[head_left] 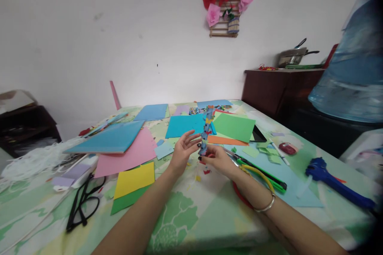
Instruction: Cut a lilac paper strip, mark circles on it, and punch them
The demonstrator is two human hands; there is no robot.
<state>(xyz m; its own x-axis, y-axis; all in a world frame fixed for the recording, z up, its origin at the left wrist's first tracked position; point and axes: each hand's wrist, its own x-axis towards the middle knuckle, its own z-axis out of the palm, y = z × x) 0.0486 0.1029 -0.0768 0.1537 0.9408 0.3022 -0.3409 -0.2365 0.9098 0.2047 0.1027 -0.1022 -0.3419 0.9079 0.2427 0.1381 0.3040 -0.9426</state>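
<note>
An upright narrow blue paper piece (206, 130), dotted with small red, yellow and orange scraps, stands in front of me. My right hand (220, 160) pinches it near its lower end between thumb and fingers. Just left of it, my left hand (182, 152) is open, its fingers spread toward the piece; whether a fingertip touches it I cannot tell. Tiny red and yellow paper scraps (206, 171) lie on the cloth below. Scissors with a yellow and red handle (260, 173) and a green utility knife (269, 176) lie beside and partly under my right forearm.
Coloured sheets surround my hands: pink paper (128, 153), yellow paper (134, 178), bright blue paper (182, 125) and green paper (235, 125). Black glasses (82, 203) lie at left. A blue glue gun (338, 183) lies at right, near a large water bottle (353, 71).
</note>
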